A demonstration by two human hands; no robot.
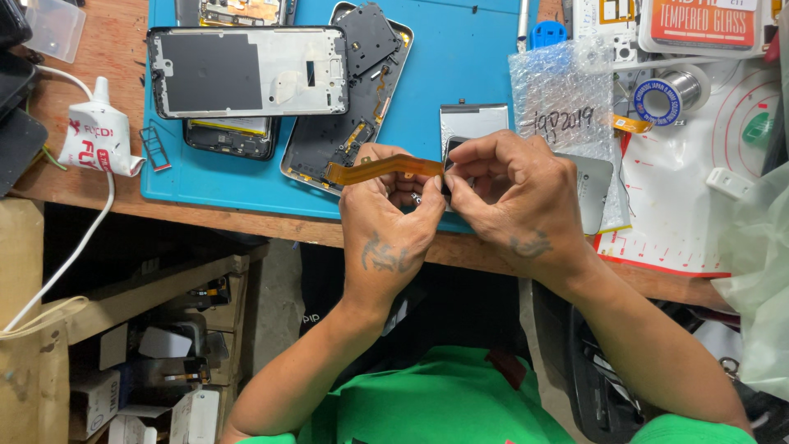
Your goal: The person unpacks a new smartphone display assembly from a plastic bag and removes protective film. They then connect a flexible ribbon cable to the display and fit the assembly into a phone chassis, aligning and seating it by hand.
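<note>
- Left hand (393,220) pinches the orange flex cable (382,169), which extends leftward above the blue mat (460,57).
- Right hand (514,193) grips the cable's right end, fingertips closed.

Wooden workbench (123,49), worn brown top, front edge running left to right. Blue work mat (460,57) lies on it, covering middle. White mat with red markings (699,214) lies at right, just beside blue mat. White squeezed glue tube (99,136) rests on bare wood at left, touching blue mat's edge. White cable (78,247) runs off front edge by tube. Clear plastic box (53,29) sits at far left corner. Dark flat items (16,123) at left edge, partly cut off.
</note>
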